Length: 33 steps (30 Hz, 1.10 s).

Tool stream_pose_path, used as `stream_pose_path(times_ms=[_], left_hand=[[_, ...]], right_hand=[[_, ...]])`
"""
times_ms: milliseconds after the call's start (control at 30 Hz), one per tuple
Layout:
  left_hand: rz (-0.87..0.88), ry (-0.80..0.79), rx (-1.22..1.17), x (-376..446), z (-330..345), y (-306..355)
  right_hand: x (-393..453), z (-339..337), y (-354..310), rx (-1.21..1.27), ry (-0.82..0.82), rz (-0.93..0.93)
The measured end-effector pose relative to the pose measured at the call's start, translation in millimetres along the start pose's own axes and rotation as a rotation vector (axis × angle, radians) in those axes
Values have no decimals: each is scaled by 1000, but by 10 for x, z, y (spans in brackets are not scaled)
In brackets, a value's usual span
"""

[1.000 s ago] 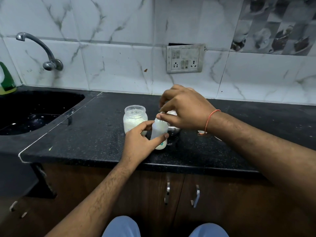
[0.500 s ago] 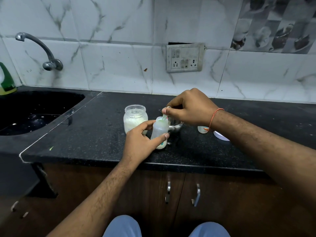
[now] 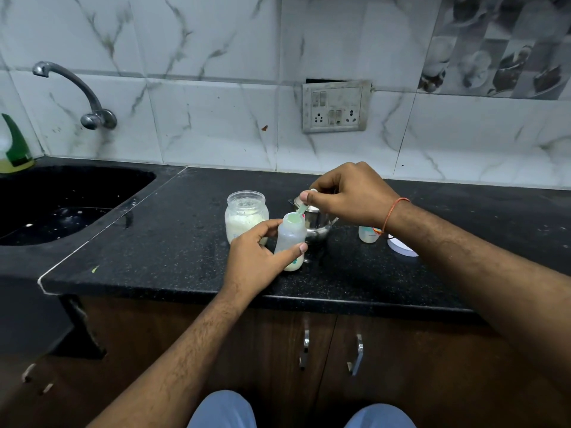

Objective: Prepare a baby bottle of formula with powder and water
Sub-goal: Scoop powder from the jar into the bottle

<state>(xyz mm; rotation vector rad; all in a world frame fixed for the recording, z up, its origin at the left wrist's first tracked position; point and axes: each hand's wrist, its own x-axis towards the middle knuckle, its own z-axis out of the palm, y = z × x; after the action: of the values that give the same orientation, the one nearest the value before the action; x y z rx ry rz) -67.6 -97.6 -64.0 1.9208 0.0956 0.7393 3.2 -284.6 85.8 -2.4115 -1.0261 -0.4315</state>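
Counter: black speckled counter (image 3: pixel 185 242) carries everything; sink (image 3: pixel 61 205) well apart to the left.
Jar: open powder jar (image 3: pixel 246 216), part full of pale powder, stands just beside the bottle on its left.
Steel vessel: small metal pot (image 3: pixel 318 225) directly behind the bottle, likely the water.
Left hand: left hand (image 3: pixel 259 257) wraps the bottle, thumb across the front, fingers at the neck; grip closed on it, steadying it upright.
Bottle: baby bottle (image 3: pixel 290 242) stands on the counter near the front edge, mouth open, some pale content at the bottom.
Right hand: right hand (image 3: pixel 349 196) above and behind the bottle mouth, grip pinched shut on the scoop handle.
Scoop: green scoop (image 3: pixel 296 215) tipped down into the bottle mouth.
Step, by my reading: dosing powder into the bottle.
Next move calls for: emptying the scoop cleanly without knocking the rim, then lifting it clear.
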Motion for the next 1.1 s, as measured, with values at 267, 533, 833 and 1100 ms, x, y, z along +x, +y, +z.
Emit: stream_pose_path(times_ms=[267,533,833,1100], left_hand=[[-3,-2,-6,5,-3,-2],[-2,-1,-4,-4,-7,32],[-20,-4,11,26,8,-19],[-10,234,-174,-32,-24,38]], right_hand=[[-71,10,0,-116,-15,-175],[-65,32,-6,-123,15,-109],[-21,70,104,262,38,228],[-50,61,237,737,70,506]])
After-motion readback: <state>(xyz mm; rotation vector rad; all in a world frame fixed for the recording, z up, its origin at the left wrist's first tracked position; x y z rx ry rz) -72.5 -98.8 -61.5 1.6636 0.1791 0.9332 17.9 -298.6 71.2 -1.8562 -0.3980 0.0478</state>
